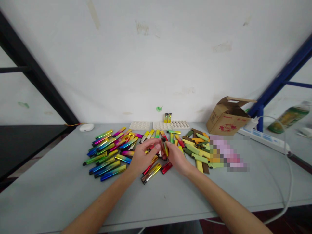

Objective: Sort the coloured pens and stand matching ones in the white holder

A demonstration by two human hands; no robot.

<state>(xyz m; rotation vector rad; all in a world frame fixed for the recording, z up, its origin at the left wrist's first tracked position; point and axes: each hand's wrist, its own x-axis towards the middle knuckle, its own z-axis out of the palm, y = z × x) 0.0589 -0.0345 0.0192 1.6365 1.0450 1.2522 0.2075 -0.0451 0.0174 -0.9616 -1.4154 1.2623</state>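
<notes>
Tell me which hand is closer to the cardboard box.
Right. The right hand is in front and to the left of the cardboard box; the left hand is farther off on that same side.

- I see the lighter (166, 149): shiny gold, partly darker, black top.
- I have it tilted, nearly upright, between left hand (143, 155) and right hand (175, 156).

Left hand (143, 157) and right hand (177, 157) surround a lighter (166, 149) amid colourful lighters (113, 173)
</notes>
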